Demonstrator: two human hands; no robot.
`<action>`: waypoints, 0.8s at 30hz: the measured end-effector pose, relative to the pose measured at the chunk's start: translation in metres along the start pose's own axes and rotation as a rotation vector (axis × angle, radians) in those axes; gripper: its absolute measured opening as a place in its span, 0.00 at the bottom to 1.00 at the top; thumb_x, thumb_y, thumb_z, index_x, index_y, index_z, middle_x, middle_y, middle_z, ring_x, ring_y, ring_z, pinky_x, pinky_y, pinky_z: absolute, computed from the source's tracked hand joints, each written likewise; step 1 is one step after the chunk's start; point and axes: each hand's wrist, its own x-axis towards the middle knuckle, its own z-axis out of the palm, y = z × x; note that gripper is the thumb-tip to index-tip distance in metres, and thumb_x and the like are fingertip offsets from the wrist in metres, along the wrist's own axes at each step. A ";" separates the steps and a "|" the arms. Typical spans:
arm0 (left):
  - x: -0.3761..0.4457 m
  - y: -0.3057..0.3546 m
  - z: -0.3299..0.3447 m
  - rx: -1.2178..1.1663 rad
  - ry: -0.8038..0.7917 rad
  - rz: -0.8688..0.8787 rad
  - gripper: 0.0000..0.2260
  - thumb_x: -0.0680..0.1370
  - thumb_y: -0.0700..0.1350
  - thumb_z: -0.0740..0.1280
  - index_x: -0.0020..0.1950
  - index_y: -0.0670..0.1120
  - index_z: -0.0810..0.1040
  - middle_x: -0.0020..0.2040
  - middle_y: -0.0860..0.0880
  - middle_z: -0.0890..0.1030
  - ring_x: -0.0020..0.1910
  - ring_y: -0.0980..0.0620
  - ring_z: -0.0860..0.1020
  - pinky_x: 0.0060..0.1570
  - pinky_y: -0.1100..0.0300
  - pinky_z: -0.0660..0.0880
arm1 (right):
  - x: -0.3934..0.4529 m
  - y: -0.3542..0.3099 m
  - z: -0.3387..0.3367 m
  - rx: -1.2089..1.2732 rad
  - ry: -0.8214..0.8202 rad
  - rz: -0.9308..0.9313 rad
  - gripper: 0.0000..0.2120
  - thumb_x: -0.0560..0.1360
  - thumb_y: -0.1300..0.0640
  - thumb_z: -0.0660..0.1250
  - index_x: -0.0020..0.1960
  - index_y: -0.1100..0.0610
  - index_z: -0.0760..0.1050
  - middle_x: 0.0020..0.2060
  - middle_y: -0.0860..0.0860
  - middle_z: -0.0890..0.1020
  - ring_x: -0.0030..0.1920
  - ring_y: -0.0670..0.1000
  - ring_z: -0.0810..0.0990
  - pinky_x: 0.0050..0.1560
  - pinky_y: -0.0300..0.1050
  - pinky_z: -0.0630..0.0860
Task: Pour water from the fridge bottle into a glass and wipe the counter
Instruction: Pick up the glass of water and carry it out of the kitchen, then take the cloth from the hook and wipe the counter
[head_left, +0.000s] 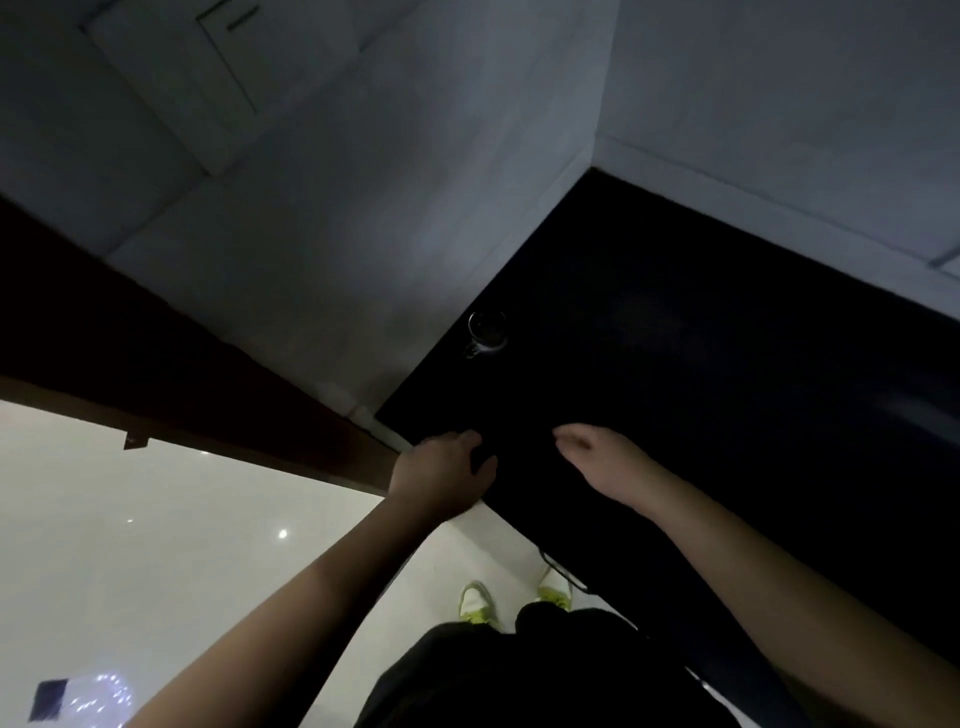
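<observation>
Near the wall on the dark worktop (701, 364) stands the glass (487, 334), contents unclear; no bottle or cloth shows, so pouring and wiping seem left. Left hand (441, 475) curls over the worktop's corner edge; right hand (602, 460) hovers loose, holding nothing
</observation>
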 end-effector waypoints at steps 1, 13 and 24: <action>-0.005 0.003 0.002 0.070 0.022 0.041 0.21 0.79 0.63 0.57 0.66 0.54 0.73 0.59 0.52 0.79 0.59 0.48 0.77 0.50 0.54 0.75 | -0.009 0.006 0.003 -0.161 0.030 -0.031 0.22 0.82 0.45 0.56 0.74 0.51 0.66 0.69 0.50 0.71 0.67 0.50 0.71 0.66 0.43 0.68; -0.025 0.017 0.023 0.335 -0.027 0.465 0.33 0.81 0.63 0.50 0.80 0.46 0.52 0.81 0.49 0.53 0.78 0.48 0.54 0.74 0.50 0.57 | -0.072 0.029 0.064 -0.673 0.302 -0.015 0.27 0.83 0.46 0.51 0.79 0.53 0.52 0.79 0.49 0.52 0.78 0.50 0.50 0.75 0.47 0.53; -0.039 0.019 0.022 0.486 -0.003 0.863 0.33 0.79 0.62 0.43 0.81 0.46 0.47 0.80 0.48 0.55 0.78 0.48 0.55 0.75 0.48 0.55 | -0.135 0.042 0.129 -0.462 0.613 0.279 0.27 0.82 0.46 0.54 0.78 0.53 0.55 0.78 0.51 0.57 0.77 0.52 0.54 0.74 0.48 0.56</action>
